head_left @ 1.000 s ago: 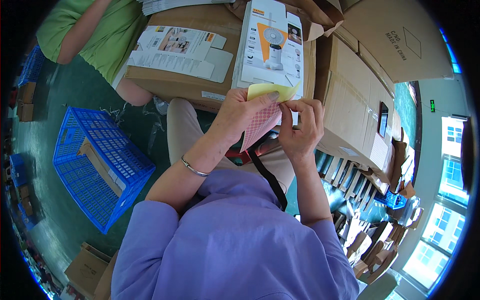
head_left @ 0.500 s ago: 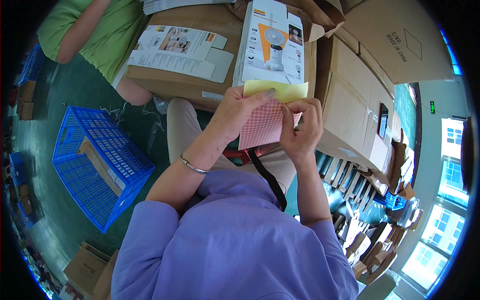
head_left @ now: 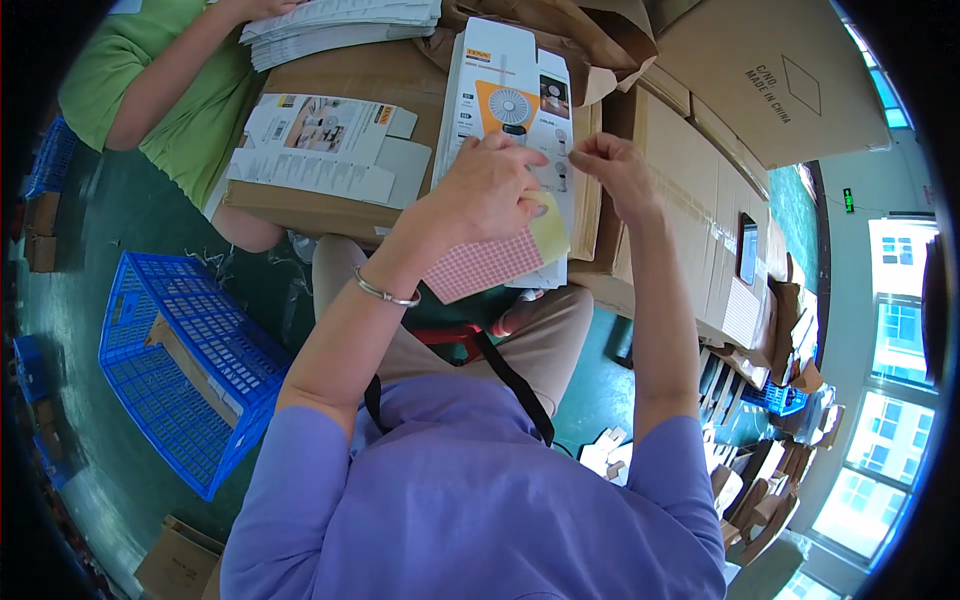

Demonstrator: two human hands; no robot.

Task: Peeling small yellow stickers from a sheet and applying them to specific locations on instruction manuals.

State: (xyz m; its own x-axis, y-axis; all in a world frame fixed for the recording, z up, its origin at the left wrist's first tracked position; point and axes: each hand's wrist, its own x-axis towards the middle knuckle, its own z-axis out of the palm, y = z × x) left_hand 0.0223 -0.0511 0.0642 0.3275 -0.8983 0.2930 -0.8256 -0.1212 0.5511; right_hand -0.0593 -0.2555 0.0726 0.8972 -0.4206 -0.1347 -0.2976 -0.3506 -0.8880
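Observation:
My left hand [head_left: 482, 192] grips a sheet of small round red stickers [head_left: 487, 265] by its pale yellow, bare end. The sheet tilts down toward my lap. Just beyond the hand lies a stack of flattened fan boxes [head_left: 500, 70], white with an orange panel and a picture of a small fan. Over the right edge of that stack, my right hand [head_left: 622, 180] has thumb and forefinger pinched together; anything between the tips is too small to make out. To the left another flattened white box [head_left: 300, 150] lies face up on a brown carton [head_left: 390, 75].
Beside me on the left, a blue plastic crate [head_left: 200, 360] stands on the green floor. A person in a green shirt [head_left: 150, 80] sits at the far left near a pile of flat white boxes [head_left: 340, 30]. Large cartons [head_left: 690, 190] stand at right, with a phone [head_left: 747, 248] on one.
My right hand has left the sticker sheet and moved up and right, over the box stack's edge. My left hand has swung the sheet leftward and turned it. The view has shifted slightly.

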